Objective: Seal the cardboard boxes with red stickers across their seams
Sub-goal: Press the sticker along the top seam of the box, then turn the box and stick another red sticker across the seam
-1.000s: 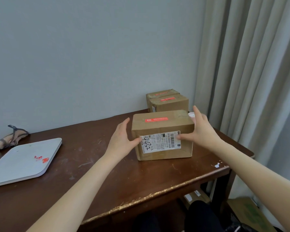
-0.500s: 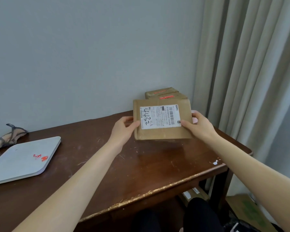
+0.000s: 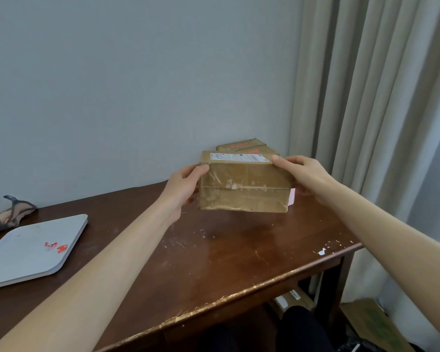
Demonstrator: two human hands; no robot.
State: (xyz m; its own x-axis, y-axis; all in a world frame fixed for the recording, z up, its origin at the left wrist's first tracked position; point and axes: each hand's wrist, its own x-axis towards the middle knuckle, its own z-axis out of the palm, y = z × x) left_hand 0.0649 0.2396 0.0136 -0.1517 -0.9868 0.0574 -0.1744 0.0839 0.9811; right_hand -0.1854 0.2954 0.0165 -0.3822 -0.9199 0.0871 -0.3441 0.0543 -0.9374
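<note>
Midway, I judge: my left hand (image 3: pixel 186 185) and right hand (image 3: pixel 300 174) clasp a box (image 3: pixel 244 189) by its ends above the table's (image 3: pixel 214 262) back right corner, its facing seam unstickered. Stickered boxes (image 3: pixel 239 146) sit behind; spare stickers (image 3: pixel 61 248) wait on the left-edge tray (image 3: pixel 15 257).

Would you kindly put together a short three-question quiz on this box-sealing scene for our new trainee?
1. True or false: only the left hand grips the cardboard box, while the right hand hangs free.
2. Where is the white shipping label on that box? A) on the top face B) on the face toward the camera C) on the underside
3. Fill in: on the grey tray lie small ___ stickers.
Key: 1 false, both hands grip it; 2 A; 3 red.
</note>
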